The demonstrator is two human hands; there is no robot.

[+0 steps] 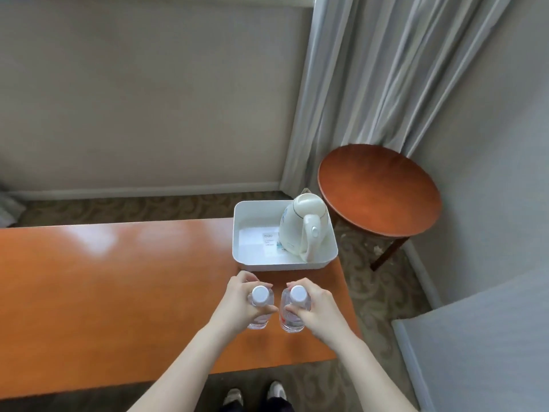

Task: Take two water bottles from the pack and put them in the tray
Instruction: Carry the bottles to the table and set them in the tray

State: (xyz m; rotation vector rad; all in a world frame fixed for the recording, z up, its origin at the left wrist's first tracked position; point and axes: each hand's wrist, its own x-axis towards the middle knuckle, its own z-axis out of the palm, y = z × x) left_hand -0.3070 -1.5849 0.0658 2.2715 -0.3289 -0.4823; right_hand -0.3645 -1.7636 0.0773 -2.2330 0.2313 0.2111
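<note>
Two clear water bottles with white caps stand upright side by side over the orange table (104, 278). My left hand (237, 301) grips the left bottle (260, 294) around its shoulder. The right bottle (297, 293) is held the same way by my right hand (316, 307). Both bottles are just in front of the white tray (246, 258), which sits at the table's far right corner. No bottle pack is in view.
A cream electric kettle (306, 227) fills the right half of the tray, and a white card (261, 240) lies on the tray floor to its left. A round wooden side table (380, 185) stands to the right. Grey curtains (386, 69) hang behind.
</note>
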